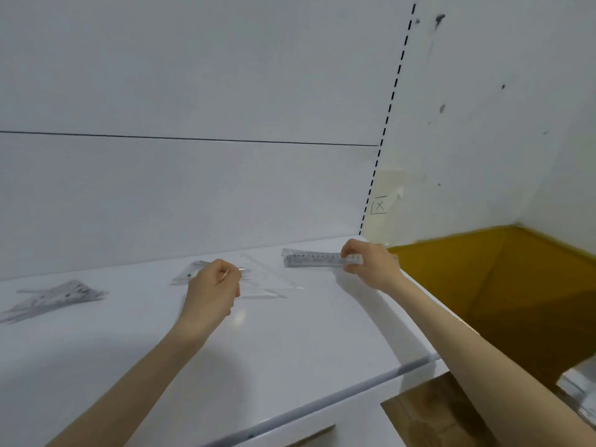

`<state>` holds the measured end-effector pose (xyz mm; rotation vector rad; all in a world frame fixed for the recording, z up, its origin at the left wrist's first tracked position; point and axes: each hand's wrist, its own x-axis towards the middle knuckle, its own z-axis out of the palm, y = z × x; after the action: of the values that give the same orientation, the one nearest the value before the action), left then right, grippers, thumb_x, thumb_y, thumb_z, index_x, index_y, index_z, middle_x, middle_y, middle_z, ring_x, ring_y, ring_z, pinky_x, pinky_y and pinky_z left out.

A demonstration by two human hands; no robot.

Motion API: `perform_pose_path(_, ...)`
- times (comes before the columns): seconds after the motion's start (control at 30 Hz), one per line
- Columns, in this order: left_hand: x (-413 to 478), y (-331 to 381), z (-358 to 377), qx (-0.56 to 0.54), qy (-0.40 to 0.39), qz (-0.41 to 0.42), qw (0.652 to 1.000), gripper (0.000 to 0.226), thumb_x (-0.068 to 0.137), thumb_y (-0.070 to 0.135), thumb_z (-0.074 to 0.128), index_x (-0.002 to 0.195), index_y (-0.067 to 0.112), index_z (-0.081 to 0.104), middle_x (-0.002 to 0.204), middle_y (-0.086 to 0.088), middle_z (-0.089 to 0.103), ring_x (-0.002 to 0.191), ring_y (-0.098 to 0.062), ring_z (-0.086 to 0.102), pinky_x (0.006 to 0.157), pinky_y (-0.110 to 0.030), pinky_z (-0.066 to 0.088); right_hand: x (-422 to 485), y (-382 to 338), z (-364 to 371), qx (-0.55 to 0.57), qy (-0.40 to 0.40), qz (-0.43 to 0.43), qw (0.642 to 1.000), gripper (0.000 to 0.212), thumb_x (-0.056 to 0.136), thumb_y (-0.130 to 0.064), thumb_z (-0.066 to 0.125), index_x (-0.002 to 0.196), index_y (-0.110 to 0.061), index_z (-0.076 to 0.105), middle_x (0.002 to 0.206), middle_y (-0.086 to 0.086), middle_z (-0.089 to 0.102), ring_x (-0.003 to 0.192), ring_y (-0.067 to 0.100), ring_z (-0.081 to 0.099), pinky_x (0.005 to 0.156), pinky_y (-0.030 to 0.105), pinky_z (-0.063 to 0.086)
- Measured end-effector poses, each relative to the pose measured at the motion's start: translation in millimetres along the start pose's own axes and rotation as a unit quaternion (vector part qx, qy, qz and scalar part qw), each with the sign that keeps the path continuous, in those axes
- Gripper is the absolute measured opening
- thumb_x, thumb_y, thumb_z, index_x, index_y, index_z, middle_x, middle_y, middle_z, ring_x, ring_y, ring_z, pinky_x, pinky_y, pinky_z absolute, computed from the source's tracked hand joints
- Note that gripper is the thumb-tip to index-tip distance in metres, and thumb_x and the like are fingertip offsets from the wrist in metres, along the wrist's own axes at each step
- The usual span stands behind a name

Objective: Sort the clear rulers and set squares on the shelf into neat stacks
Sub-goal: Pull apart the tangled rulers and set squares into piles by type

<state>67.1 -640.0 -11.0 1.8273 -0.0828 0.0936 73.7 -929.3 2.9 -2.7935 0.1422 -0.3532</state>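
On the white shelf (290, 343), my right hand (367, 264) grips the right end of a stack of clear rulers (314, 258) lying near the back right corner. My left hand (213, 291) pinches a clear set square (267, 280) that lies flat just right of it. Behind my left hand sits a small pile of clear set squares (193, 272), partly hidden by the fingers. Another pile of set squares (54, 298) lies at the far left of the shelf.
The shelf's white back panel (193, 188) rises right behind the rulers. A slotted upright (387, 124) marks the shelf's right end. Past it stand a yellow surface (500, 285) and a cardboard box (435, 414) below the shelf's front edge.
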Motion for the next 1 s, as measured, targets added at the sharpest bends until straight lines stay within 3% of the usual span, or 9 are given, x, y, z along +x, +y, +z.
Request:
perform_pose_path(0.07,1.8,-1.8,4.9,0.003,0.027,-0.002,1.0,0.016,0.091,0.011,0.046,0.081,0.009,0.058,0.063,-0.004,0.055,0.052,-0.02,0.044,0.052,-0.029,0.037,15.6,9.3,4.8,-0.006,-0.011,-0.004,1.0,0.019,0.086,-0.019,0.065,0.103,-0.026,0.062,0.096,-0.006,0.062,0.09,0.017,0.052,0.053,0.019,0.024)
perform_pose_path(0.2,4.0,-5.2,12.8,0.021,0.068,0.008,0.997,0.02,0.093,0.008,0.046,0.076,0.011,0.057,0.058,-0.002,0.055,0.048,-0.02,0.044,0.049,-0.028,0.038,26.9,28.7,20.2,0.044,-0.036,-0.033,0.998,0.02,0.08,-0.017,0.067,0.09,-0.032,0.059,0.093,-0.004,0.067,0.087,0.02,0.057,0.069,0.031,0.046)
perform_pose_path(0.3,3.0,-7.9,19.4,0.021,0.087,0.003,0.996,0.018,0.092,0.008,0.047,0.078,0.007,0.058,0.056,-0.001,0.055,0.047,-0.021,0.044,0.049,-0.028,0.038,29.8,37.8,24.3,0.049,-0.044,-0.06,0.996,0.017,0.082,-0.017,0.067,0.097,-0.025,0.066,0.097,0.003,0.069,0.087,0.022,0.06,0.073,0.031,0.046)
perform_pose_path(0.4,-0.5,-5.1,26.6,0.026,0.086,0.001,0.996,0.016,0.093,0.009,0.046,0.082,0.005,0.058,0.059,-0.004,0.056,0.049,-0.021,0.045,0.05,-0.028,0.039,29.4,41.1,24.9,0.04,-0.058,-0.071,0.995,0.018,0.084,-0.019,0.064,0.102,-0.023,0.067,0.109,0.0,0.067,0.101,0.022,0.059,0.076,0.027,0.043)
perform_pose_path(0.53,-4.2,1.8,32.6,0.032,0.079,-0.005,0.996,0.017,0.093,0.012,0.045,0.082,0.008,0.057,0.062,-0.004,0.057,0.05,-0.021,0.045,0.053,-0.03,0.04,15.5,16.5,12.0,0.128,-0.03,-0.128,0.983,0.02,0.091,-0.026,0.062,0.109,-0.023,0.068,0.13,-0.008,0.059,0.123,0.014,0.05,0.102,0.031,0.038)
perform_pose_path(0.63,-9.0,4.1,32.9,0.043,0.08,-0.005,0.996,0.018,0.093,0.013,0.045,0.08,0.009,0.057,0.062,-0.004,0.058,0.051,-0.019,0.046,0.055,-0.031,0.041,-5.7,-27.1,0.3,0.196,-0.086,-0.184,0.959,0.036,0.085,-0.042,0.068,0.118,-0.028,0.065,0.124,-0.015,0.062,0.111,0.004,0.055,0.097,0.025,0.042)
perform_pose_path(0.77,-16.3,1.4,23.2,0.048,0.101,-0.013,0.994,0.017,0.091,0.01,0.046,0.082,0.005,0.059,0.063,-0.005,0.057,0.051,-0.019,0.047,0.051,-0.029,0.04,-22.1,-80.8,12.2,0.085,-0.131,-0.257,0.954,0.069,0.074,-0.057,0.073,0.132,-0.024,0.054,0.12,-0.013,0.063,0.107,0.005,0.058,0.09,0.027,0.045)
perform_pose_path(0.83,-20.2,-1.5,14.8,0.051,0.111,-0.015,0.992,0.017,0.091,0.009,0.047,0.08,0.005,0.06,0.062,-0.006,0.057,0.049,-0.019,0.047,0.05,-0.028,0.04,-24.6,-97.0,22.1,0.036,-0.118,-0.278,0.953,0.064,0.079,-0.052,0.07,0.133,-0.022,0.053,0.115,-0.011,0.066,0.105,0.011,0.061,0.089,0.03,0.046)
perform_pose_path(1.0,-29.6,-10.9,-16.8,0.1,0.116,-0.021,0.988,0.017,0.091,0.011,0.048,0.079,0.007,0.061,0.062,-0.01,0.061,0.049,-0.015,0.048,0.05,-0.028,0.04,-11.6,-115.8,39.1,0.042,-0.118,-0.278,0.953,0.048,0.085,-0.042,0.069,0.127,-0.02,0.06,0.108,-0.007,0.071,0.104,0.017,0.063,0.09,0.035,0.049)
